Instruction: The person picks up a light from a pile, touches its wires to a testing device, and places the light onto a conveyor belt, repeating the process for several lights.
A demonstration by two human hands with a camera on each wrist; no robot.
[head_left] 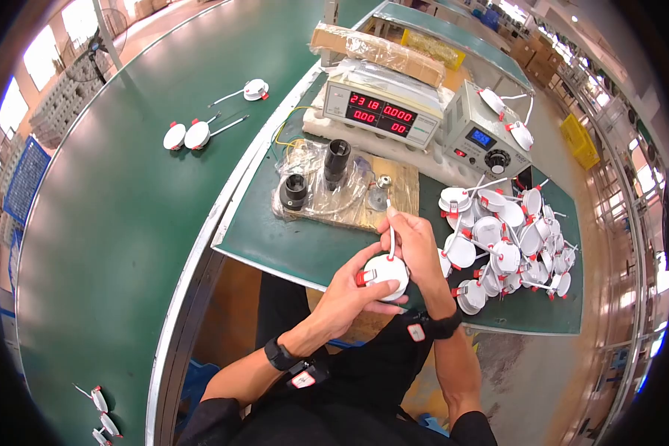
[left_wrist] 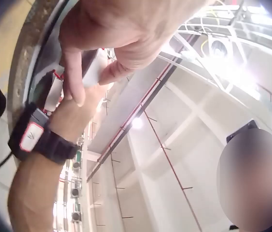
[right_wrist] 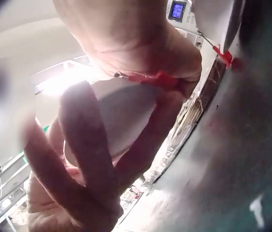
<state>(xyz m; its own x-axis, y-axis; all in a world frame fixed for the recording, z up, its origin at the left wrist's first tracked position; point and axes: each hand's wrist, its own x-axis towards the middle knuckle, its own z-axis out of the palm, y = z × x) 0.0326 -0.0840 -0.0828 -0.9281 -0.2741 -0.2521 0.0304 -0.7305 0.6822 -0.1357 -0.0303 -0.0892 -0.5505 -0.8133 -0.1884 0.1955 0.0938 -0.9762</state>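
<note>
My left hand (head_left: 340,299) grips a round white downlight (head_left: 383,276) with red-tipped spring clips, low over the front edge of the green bench. Its thumb lies across the white face. With my right hand (head_left: 421,253) I pinch the downlight's white cable (head_left: 392,241), which points up toward a wooden board. In the right wrist view, the left fingers (right_wrist: 85,130) spread around the pale disc, with a red clip (right_wrist: 157,79) at its upper rim. The left wrist view shows the left hand (left_wrist: 121,34) from close by; most of the lamp is hidden behind it.
The plastic-wrapped board (head_left: 405,192) carries two black cylinders (head_left: 337,160) and a small metal fitting (head_left: 383,181). Behind stand a meter with red digits (head_left: 383,111) and a dial unit (head_left: 483,134). Many downlights (head_left: 505,256) are heaped at right; several (head_left: 197,134) lie on the left table.
</note>
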